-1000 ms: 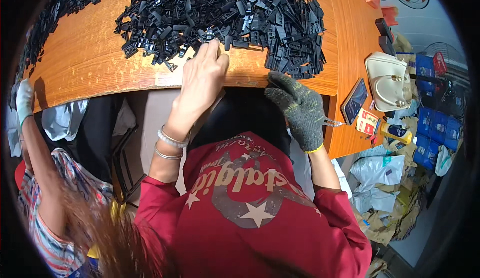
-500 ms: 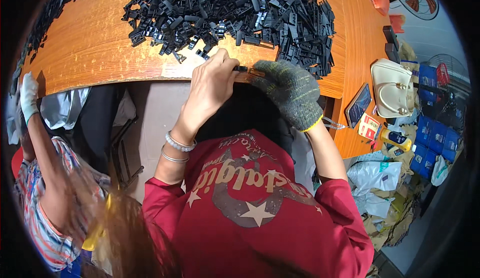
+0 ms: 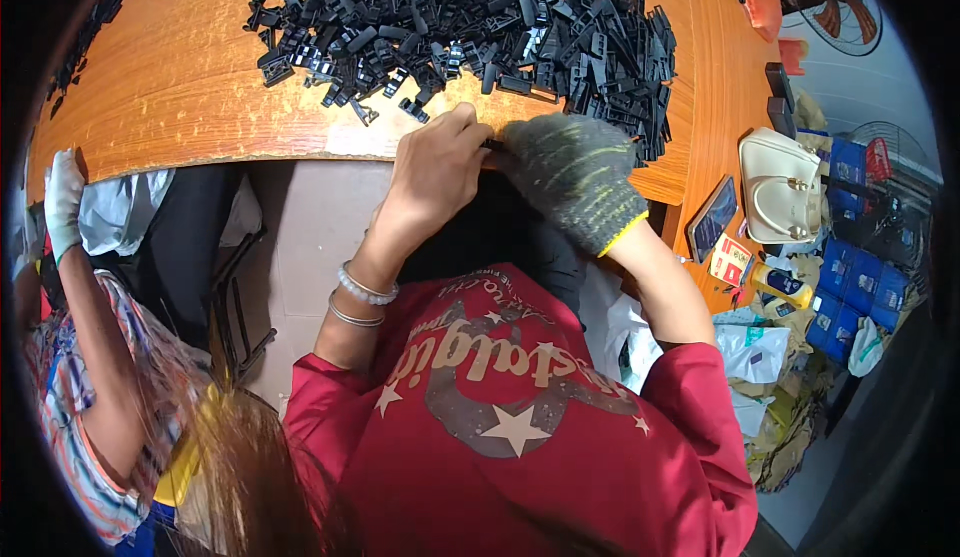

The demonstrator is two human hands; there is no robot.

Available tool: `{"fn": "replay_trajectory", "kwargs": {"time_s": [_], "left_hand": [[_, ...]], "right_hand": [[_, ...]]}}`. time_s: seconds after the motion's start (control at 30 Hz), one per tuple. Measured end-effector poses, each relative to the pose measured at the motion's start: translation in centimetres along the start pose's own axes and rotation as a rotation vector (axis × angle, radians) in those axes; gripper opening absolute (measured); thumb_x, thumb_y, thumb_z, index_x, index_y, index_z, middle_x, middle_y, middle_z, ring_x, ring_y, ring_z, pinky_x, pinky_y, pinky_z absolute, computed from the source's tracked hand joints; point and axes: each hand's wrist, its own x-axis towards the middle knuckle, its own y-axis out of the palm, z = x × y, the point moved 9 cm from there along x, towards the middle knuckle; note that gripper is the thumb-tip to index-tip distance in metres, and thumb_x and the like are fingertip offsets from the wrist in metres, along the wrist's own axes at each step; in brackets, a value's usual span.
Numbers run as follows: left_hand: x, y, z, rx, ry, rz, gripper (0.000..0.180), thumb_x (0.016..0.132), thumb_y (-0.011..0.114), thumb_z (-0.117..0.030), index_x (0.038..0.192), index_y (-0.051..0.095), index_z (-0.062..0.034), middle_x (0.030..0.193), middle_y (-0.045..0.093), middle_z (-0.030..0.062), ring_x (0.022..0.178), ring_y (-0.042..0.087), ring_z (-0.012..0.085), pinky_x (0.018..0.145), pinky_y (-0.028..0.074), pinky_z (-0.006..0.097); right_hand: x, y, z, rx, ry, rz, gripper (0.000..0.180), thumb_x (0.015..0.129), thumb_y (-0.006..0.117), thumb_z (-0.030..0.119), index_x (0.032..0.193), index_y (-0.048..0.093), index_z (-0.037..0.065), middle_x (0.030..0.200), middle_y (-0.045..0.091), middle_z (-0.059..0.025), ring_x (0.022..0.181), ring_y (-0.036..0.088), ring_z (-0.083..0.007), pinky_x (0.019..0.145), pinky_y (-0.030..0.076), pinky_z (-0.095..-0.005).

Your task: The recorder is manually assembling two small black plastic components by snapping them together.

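Observation:
At the table's front edge my two hands meet over a small black plastic part [image 3: 492,145], mostly covered by the fingers. My left hand [image 3: 432,172], bare and with bracelets at the wrist, pinches its left end. A dark grey knitted glove with a yellow cuff covers my right hand [image 3: 578,179], whose fingers are closed around the part's right end; their tips are hidden. Just beyond the hands lies a large pile of similar black plastic parts [image 3: 450,27], with a loose black part [image 3: 413,110] at its near side.
On the right of the wooden table [image 3: 190,107] are a phone [image 3: 712,219], a cream handbag [image 3: 780,182] and a red-and-white card [image 3: 730,260]. A yellow bottle [image 3: 782,285] stands beside it. At left, a co-worker's white-gloved hand [image 3: 65,197] touches the table edge.
My right hand has turned over the part, its wrist swinging slightly right, so less of the part shows. My left hand has shifted a little right. The co-worker's arm has moved slightly.

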Motion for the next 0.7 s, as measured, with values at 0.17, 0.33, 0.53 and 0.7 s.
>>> {"fn": "replay_trajectory", "kwargs": {"time_s": [0.17, 0.33, 0.53, 0.7], "left_hand": [[-0.2, 0.1, 0.1, -0.032, -0.020, 0.003, 0.013, 0.075, 0.066, -0.002, 0.087, 0.059, -0.0039, 0.082, 0.052, 0.0107, 0.077, 0.058, 0.0319, 0.065, 0.047, 0.042], [-0.2, 0.1, 0.1, -0.030, 0.003, -0.012, 0.015, 0.075, 0.066, -0.003, 0.086, 0.058, -0.0043, 0.082, 0.052, 0.0104, 0.077, 0.059, 0.0312, 0.064, 0.047, 0.041], [-0.2, -0.2, -0.3, -0.025, 0.004, -0.058, 0.015, 0.074, 0.067, -0.002, 0.085, 0.057, -0.0041, 0.082, 0.052, 0.0102, 0.076, 0.058, 0.0317, 0.063, 0.047, 0.041], [-0.6, -1.7, -0.4, -0.154, -0.021, -0.094, 0.017, 0.074, 0.068, 0.003, 0.087, 0.057, -0.0012, 0.082, 0.057, 0.0122, 0.070, 0.061, 0.0268, 0.062, 0.048, 0.037]], "right_hand": [[0.5, 2.2, 0.1, -0.179, 0.047, 0.211, 0.013, 0.077, 0.062, 0.024, 0.079, 0.069, 0.013, 0.069, 0.066, -0.0083, 0.063, 0.066, -0.0278, 0.051, 0.049, -0.0428], [0.4, 0.9, 0.9, -0.125, -0.109, -0.021, 0.013, 0.076, 0.063, 0.024, 0.079, 0.069, 0.012, 0.069, 0.066, -0.0096, 0.064, 0.066, -0.0294, 0.052, 0.050, -0.0420], [0.7, 1.0, 0.1, -0.160, -0.004, 0.128, 0.017, 0.078, 0.067, 0.028, 0.081, 0.068, 0.011, 0.070, 0.065, -0.0116, 0.067, 0.066, -0.0312, 0.055, 0.051, -0.0439], [-2.0, -2.6, 1.0, 0.116, 0.116, -0.090, 0.018, 0.083, 0.067, 0.023, 0.096, 0.068, 0.011, 0.082, 0.067, -0.0124, 0.075, 0.067, -0.0312, 0.063, 0.052, -0.0420]]}}
